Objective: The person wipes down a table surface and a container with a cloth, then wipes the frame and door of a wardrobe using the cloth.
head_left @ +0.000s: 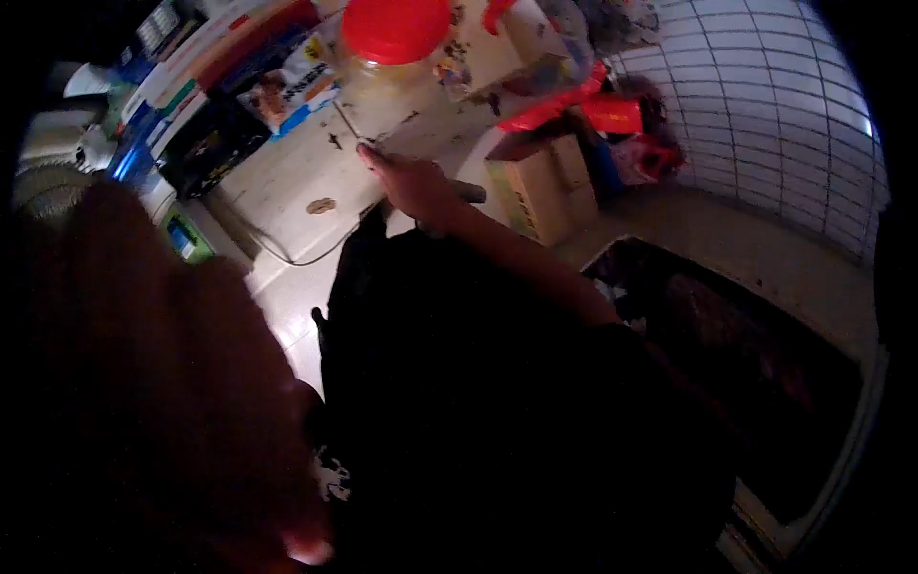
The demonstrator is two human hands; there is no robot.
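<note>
Pale, marked tabletop (287,177); on it, red-lidded jar (396,40), printed packet (295,88), cardboard box (512,62)

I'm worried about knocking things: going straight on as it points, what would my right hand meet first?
From the right hand, probably the white, plastic-looking packet with blue and brown print; the hand's height is unclear.
</note>
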